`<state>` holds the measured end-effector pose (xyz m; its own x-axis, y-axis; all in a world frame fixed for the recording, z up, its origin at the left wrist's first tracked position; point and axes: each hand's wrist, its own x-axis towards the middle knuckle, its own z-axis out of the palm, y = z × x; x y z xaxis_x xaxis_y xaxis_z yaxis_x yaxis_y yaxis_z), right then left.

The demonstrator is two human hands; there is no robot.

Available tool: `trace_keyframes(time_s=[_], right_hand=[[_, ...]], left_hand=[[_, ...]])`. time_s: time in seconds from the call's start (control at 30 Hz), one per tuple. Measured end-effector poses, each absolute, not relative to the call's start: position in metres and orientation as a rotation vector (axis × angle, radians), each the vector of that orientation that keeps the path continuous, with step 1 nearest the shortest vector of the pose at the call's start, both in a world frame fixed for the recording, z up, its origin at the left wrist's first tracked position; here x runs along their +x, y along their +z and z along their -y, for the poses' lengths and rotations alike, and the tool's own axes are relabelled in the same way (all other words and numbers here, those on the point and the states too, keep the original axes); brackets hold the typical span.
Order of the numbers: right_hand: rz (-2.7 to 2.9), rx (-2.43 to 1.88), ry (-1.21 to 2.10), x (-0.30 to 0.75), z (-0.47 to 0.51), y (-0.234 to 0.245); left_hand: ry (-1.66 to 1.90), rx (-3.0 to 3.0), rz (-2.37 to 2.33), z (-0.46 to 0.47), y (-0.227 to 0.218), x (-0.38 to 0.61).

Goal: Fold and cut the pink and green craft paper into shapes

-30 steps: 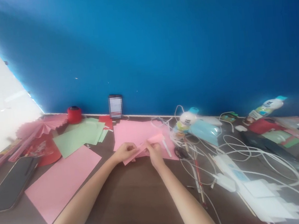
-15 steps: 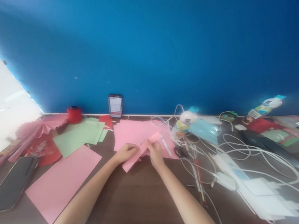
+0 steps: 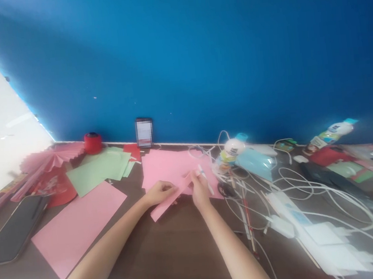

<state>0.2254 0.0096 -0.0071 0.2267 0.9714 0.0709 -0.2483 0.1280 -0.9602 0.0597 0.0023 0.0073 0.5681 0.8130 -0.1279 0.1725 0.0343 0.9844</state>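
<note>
While both hands work at mid-desk, a folded pink paper strip (image 3: 163,209) sits between them, slanting from lower left to upper right. Left hand (image 3: 160,192): fingers pinching the strip near its middle, lower end sticking out past them toward the near side. Right hand (image 3: 200,189): fingers gripping the strip's upper end, thumb side up. Fine creases too blurred to read; cannot tell whether the strip touches the desk (image 3: 158,253).

Behind the strip and partly under the hands, larger pink sheets (image 3: 169,163) lie flat. A slim white stick (image 3: 209,183) rests on them, just beside the right hand. To the left: a loose pink sheet (image 3: 82,230), overlapping pale green sheets (image 3: 98,168), a pleated pink paper fan (image 3: 58,154), and a dark smartphone (image 3: 14,231) lying flat. A red round container (image 3: 92,143) stands near the blue wall (image 3: 198,58); a small phone (image 3: 145,134) leans upright against that wall, screen pixelated. To the right: tangled white cables (image 3: 314,183), a white power strip (image 3: 289,208), a red pencil (image 3: 246,211), and a white bottle (image 3: 234,147) with a blue cap.
</note>
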Motion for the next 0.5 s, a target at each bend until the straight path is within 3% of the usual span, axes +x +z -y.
trace_keyframes(time_s=[0.5], right_hand=[[0.946, -1.057, 1.013, 0.23, -0.008, -0.002]], left_hand=[[0.679, 1.675, -0.867, -0.001, 0.02, 0.057]])
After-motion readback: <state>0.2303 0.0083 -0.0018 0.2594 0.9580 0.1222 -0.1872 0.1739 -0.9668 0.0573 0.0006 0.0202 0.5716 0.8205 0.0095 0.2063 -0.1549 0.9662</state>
